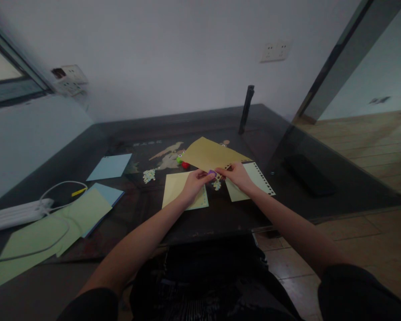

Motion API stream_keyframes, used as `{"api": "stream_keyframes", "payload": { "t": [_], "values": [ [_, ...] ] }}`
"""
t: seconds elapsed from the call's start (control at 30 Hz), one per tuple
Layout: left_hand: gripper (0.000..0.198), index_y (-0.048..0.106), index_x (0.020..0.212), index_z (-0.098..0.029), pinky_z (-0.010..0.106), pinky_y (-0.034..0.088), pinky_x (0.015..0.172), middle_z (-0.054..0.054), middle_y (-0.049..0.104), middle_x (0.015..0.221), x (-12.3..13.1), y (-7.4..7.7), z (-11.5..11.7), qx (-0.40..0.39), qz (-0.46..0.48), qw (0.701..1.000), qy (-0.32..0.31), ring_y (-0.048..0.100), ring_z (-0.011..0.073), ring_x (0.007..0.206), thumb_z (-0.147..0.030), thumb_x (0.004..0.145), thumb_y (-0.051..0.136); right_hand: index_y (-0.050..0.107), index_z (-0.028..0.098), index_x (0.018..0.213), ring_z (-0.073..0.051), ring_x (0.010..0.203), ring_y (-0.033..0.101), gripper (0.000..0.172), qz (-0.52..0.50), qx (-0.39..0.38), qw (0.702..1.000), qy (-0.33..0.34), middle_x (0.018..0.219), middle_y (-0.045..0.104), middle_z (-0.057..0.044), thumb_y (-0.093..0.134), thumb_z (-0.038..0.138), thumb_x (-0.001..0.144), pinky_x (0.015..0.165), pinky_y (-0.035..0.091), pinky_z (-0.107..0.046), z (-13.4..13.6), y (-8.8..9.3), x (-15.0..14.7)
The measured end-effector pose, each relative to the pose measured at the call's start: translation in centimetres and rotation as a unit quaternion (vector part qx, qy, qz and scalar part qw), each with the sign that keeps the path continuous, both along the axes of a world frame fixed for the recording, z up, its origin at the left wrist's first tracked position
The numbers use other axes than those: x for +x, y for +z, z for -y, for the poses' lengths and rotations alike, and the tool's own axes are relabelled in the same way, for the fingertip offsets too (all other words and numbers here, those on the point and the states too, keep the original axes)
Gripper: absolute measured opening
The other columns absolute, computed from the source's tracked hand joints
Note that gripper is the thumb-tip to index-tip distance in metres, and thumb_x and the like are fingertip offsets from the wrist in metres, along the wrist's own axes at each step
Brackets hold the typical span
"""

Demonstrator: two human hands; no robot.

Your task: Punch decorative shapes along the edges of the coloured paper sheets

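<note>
Both hands come together over the front middle of the dark table. A yellow sheet of paper (215, 154) is held up tilted, with dark holes along its near right edge. My left hand (194, 182) is closed at its near edge, thumb and fingers pinching. My right hand (236, 176) is closed on the same sheet near the holed edge. Between the fingertips shows a small purple object (212, 172), too small to name surely. Beneath my hands lie a pale yellow sheet (173, 185) and a pale green sheet (259, 178) with a row of holes.
Small pale paper bits (149, 175) lie left of centre. Green and red toys (184, 164) sit behind the hands. Blue paper (110, 166), green paper (33, 238) and a white power strip (18, 214) with cable are left. A black upright post (246, 109) stands at back right.
</note>
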State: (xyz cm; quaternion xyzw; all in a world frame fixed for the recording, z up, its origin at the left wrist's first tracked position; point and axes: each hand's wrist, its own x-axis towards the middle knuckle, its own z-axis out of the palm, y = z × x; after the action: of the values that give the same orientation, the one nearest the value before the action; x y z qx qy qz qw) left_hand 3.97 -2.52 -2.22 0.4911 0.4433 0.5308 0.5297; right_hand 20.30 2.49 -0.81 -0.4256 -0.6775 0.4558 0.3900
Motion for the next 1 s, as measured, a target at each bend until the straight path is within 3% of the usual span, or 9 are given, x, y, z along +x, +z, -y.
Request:
{"api": "stream_keyframes", "payload": {
  "t": [0.27,0.53,1.0],
  "values": [
    [0.031,0.07,0.08,-0.013,0.032,0.047,0.075,0.009,0.072,0.082,0.18,0.15,0.19,-0.002,0.006,1.0,-0.002,0.064,0.0191,0.076,-0.04,0.067,0.076,0.061,0.017,0.06,-0.016,0.05,0.058,0.027,-0.004,0.011,1.0,-0.001,0.054,0.063,-0.007,0.069,0.041,0.07,0.05,0.049,-0.029,-0.05,-0.28,0.06],
    [0.039,0.071,0.094,-0.012,0.036,0.047,0.084,0.011,0.072,0.094,0.02,-0.51,-0.21,0.02,0.024,0.999,-0.012,0.066,0.0216,0.085,-0.04,0.067,0.076,0.064,0.014,0.068,-0.014,0.049,0.057,0.035,-0.041,0.002,0.999,0.014,0.06,0.067,-0.006,0.071,0.048,0.065,0.049,0.049,-0.027,-0.16,-0.73,-0.16],
    [0.038,0.071,0.089,-0.012,0.035,0.048,0.082,0.01,0.073,0.093,0.14,-0.28,-0.19,0.014,0.011,1.0,-0.005,0.066,0.0228,0.084,-0.04,0.065,0.078,0.063,0.014,0.067,-0.015,0.051,0.06,0.031,-0.032,-0.007,0.999,0.01,0.062,0.067,-0.007,0.07,0.044,0.066,0.05,0.05,-0.028,-0.24,-0.69,-0.09]
  ]
}}
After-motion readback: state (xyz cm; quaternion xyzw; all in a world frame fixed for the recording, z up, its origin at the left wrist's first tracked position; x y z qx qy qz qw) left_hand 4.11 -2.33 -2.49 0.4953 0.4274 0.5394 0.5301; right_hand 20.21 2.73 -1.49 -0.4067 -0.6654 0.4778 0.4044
